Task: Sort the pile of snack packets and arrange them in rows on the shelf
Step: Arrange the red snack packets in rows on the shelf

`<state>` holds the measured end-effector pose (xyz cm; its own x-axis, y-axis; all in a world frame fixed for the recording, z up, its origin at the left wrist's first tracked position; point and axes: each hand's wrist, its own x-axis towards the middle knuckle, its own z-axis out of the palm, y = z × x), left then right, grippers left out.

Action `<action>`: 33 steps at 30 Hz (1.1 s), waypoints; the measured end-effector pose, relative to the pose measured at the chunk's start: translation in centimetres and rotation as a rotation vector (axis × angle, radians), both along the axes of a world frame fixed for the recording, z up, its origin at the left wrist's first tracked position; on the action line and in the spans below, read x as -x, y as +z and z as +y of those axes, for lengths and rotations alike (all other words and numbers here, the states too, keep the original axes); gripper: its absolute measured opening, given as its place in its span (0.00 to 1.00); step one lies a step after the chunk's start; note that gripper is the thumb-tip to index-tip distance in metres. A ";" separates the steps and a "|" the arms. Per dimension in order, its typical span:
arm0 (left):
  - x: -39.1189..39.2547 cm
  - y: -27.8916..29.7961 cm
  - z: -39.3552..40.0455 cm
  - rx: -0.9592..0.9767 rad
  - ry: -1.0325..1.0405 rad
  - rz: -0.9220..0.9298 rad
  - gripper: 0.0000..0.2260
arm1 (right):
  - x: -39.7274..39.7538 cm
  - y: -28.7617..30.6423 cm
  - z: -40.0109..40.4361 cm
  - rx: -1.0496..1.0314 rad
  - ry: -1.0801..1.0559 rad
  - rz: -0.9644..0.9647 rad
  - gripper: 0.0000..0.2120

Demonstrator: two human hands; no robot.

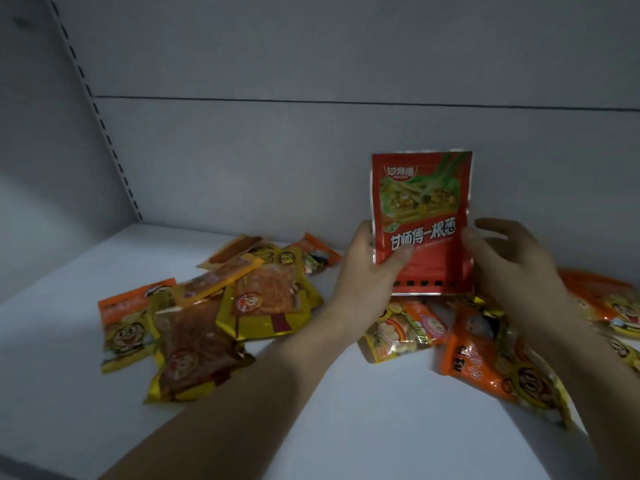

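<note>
1. The left hand [367, 268] grips a red, glossy foil snack packet [422, 223] printed with white characters and a picture of green vegetables; its thumb lies across the packet's front at the lower left corner and its fingers are curled behind.
2. The packet stands upright, held above the white shelf board [311, 410], at about 1 o'clock from the middle of the view, in front of the pale grey back panel [311, 64].
3. The right hand [512, 265] sits at the packet's right edge, fingers loosely spread and curved; whether it actually touches the foil, I cannot tell.
4. At 9 o'clock from the held packet lies a loose heap of yellow and orange packets [242, 299], overlapping one another, several with a cartoon face.
5. An orange packet with a cartoon face [126, 327] lies flat at the heap's left edge.
6. At 6 o'clock, under the hands, lie more orange packets [405, 330]; one large orange packet with dark lettering [485, 368] lies at 5 o'clock.
7. At 3 o'clock, near the frame edge, further orange packets [609, 306] lie partly hidden by the right forearm.
8. A slotted upright rail [100, 116] runs along the shelf's left rear corner at 10 o'clock.
</note>
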<state>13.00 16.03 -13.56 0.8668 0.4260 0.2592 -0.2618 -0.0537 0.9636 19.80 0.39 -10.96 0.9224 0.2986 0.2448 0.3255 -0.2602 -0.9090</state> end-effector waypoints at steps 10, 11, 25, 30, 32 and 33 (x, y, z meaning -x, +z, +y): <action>0.1 0.1 0.8 -0.069 -0.018 0.105 0.16 | 0.6 -0.9 1.2 -0.151 -0.035 -0.031 0.17; 0.2 0.2 0.9 -0.167 0.000 0.128 0.17 | 0.9 -0.9 1.1 -0.187 -0.080 -0.016 0.17; -1.5 3.5 -9.6 -0.873 -0.014 0.220 0.09 | -0.3 3.5 -15.8 -0.073 -0.217 0.251 0.13; -3.1 5.3 -20.7 -1.095 -0.083 0.190 0.11 | -0.2 4.7 -26.6 -0.082 -0.323 0.317 0.14; -3.0 5.7 -26.5 -1.163 -0.165 0.189 0.13 | 0.1 5.2 -31.5 -0.070 -0.332 0.318 0.16; -3.0 5.8 -29.7 -1.187 -0.196 0.184 0.14 | 0.3 5.4 -34.4 -0.074 -0.330 0.308 0.16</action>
